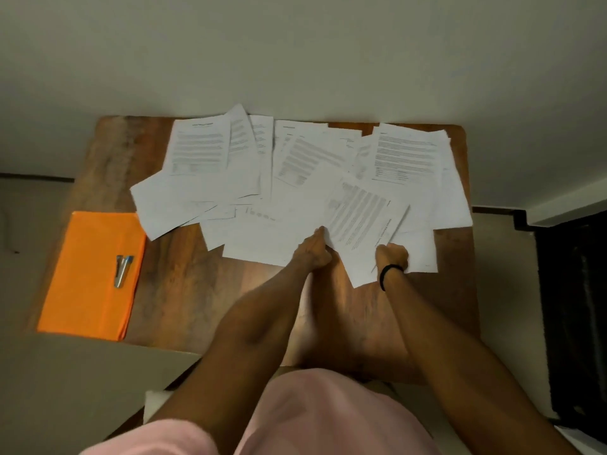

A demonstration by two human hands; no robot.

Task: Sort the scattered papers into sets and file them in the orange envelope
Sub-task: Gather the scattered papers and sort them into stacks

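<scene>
Envelope, orange (90,277), flat on the left end of a wooden table (184,290), its near corner over the table edge. Small silver and blue object (122,270), kind unclear, lying on the envelope's right half.

Papers, white, printed (210,152), scattered and overlapping across the far half of the table, from just beside the envelope to the right edge; several lie blank side up.

Left hand (312,251), at the near edge of the spread, fingers closed in a pinch on the left edge of one tilted sheet (361,221).

Sheet, printed, raised at an angle over the other papers, held between both hands.

Right hand (392,256), fingers curled round the same sheet's near right edge; black band (391,274) on the wrist.

Pink garment (328,415), at the bottom of view.
</scene>
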